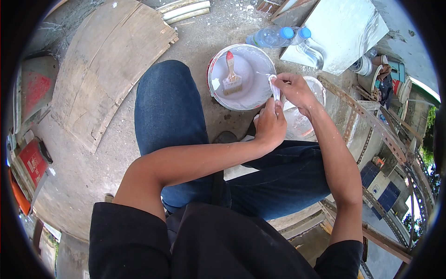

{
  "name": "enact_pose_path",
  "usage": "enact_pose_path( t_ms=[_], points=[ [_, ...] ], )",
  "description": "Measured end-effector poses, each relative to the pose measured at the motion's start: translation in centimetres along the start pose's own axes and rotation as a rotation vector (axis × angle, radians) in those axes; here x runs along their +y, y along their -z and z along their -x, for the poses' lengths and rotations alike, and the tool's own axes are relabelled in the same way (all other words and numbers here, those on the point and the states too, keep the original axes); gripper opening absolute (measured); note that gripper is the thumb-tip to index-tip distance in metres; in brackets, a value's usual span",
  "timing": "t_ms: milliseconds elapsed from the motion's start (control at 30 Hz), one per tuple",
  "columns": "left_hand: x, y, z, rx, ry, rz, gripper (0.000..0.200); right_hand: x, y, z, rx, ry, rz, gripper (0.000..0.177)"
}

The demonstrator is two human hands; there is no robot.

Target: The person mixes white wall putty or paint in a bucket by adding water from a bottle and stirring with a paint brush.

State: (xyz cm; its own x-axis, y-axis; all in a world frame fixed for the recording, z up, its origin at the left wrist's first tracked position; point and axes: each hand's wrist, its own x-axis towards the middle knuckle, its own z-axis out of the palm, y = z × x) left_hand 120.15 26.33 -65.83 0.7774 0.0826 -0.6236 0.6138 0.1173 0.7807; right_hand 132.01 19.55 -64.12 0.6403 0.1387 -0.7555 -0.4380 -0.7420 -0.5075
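Between both hands is a narrow, whitish, glossy strip, perhaps plastic, with a thin end sticking out over the bucket. My left hand is closed on its lower end. Just above, my right hand pinches its upper end between thumb and fingers. Both hands are at the right rim of a round white bucket, whose inside is coated in pale paint. A paintbrush with a red-tipped handle lies in the bucket, bristles downward. A whitish tub stands behind my right wrist, partly hidden by it.
Two plastic bottles with blue caps lie beyond the bucket, beside a white panel. A plywood sheet rests on the floor at the left. Perforated metal bars and assorted clutter fill the right side.
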Motion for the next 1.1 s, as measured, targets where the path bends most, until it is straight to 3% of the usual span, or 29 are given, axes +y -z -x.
enact_pose_path(
  t_ms=[400, 700, 800, 900, 1100],
  points=[
    [0.1, -0.1, 0.1, -0.006, 0.012, -0.016, 0.027, 0.5, 0.0, -0.3, 0.044, 0.08, 0.066, 0.025],
    [0.0, -0.7, -0.1, 0.028, 0.075, 0.05, 0.02, -0.8, 1.3, -0.2, -0.081, 0.03, 0.281, 0.03],
    [0.4, -0.4, -0.3, 0.026, 0.095, 0.036, 0.023, -2.4, 1.7, 0.7, -0.238, 0.016, 0.459, 0.032],
    [0.6, -0.3, -0.4, 0.034, 0.115, 0.011, 0.027, -1.2, 1.7, 0.5, -0.255, 0.126, 0.435, 0.036],
    [0.3, -0.3, -0.5, 0.009, 0.127, -0.043, 0.029, -0.9, 1.3, 0.3, -0.23, 0.11, 0.511, 0.03]
  ],
)
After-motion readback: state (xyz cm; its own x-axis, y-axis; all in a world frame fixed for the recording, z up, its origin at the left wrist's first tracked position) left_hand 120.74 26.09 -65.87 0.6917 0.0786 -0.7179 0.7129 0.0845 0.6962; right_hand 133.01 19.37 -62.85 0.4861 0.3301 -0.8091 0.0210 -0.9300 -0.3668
